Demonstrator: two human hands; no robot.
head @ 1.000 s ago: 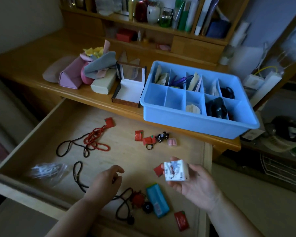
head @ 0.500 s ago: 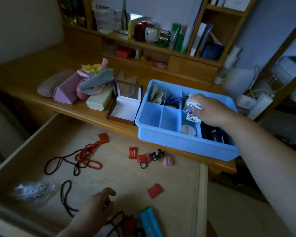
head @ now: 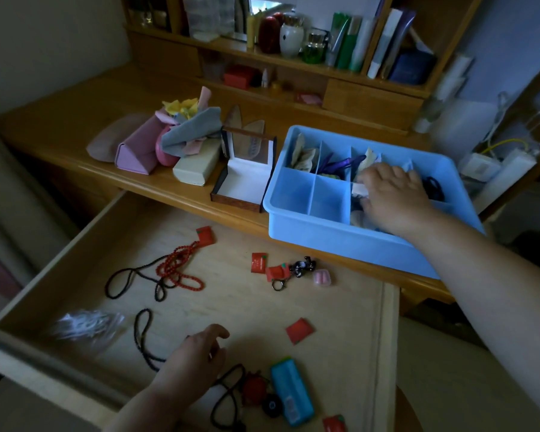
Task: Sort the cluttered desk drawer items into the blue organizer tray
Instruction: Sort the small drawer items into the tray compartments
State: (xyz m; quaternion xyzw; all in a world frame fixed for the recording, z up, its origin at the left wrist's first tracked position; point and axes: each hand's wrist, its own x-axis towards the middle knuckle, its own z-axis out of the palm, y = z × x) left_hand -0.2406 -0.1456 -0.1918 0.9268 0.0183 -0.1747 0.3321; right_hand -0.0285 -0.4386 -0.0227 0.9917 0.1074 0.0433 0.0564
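My right hand [head: 393, 194] is down inside the blue organizer tray [head: 340, 241], over its middle compartments, fingers bent onto a small white box [head: 359, 189]. Only a corner of the box shows past my knuckles, so I can't tell if I'm gripping it or just resting on it. My forearm crosses the tray's front-right wall and hides the compartments on that side. The two front-left cells look bare; back cells hold pale scraps, sthg purple, a dark cord at far right, hard to make out.

Left of the tray, nearly touching, an open gift box [head: 247, 179] w/ its lid up, then a cream case [head: 195, 165] and a pink pouch [head: 136, 151] under loose cloths.

Below the tray the open drawer [head: 384, 338]: my left hand [head: 194, 360] hovers there, fingers loosely curled, holding nothing. Near it a black cord [head: 142, 335] and a teal case [head: 290, 391]; a red packet [head: 300, 330] lies toward the tray. Closer to the tray: keyring charm [head: 296, 269], pink eraser-like bit [head: 321, 279], red bead strand [head: 178, 269]. Far left, a clear plastic bag [head: 85, 325], blurred. Bare wood in the drawer's middle. Bottom edge cuts off some red pieces.
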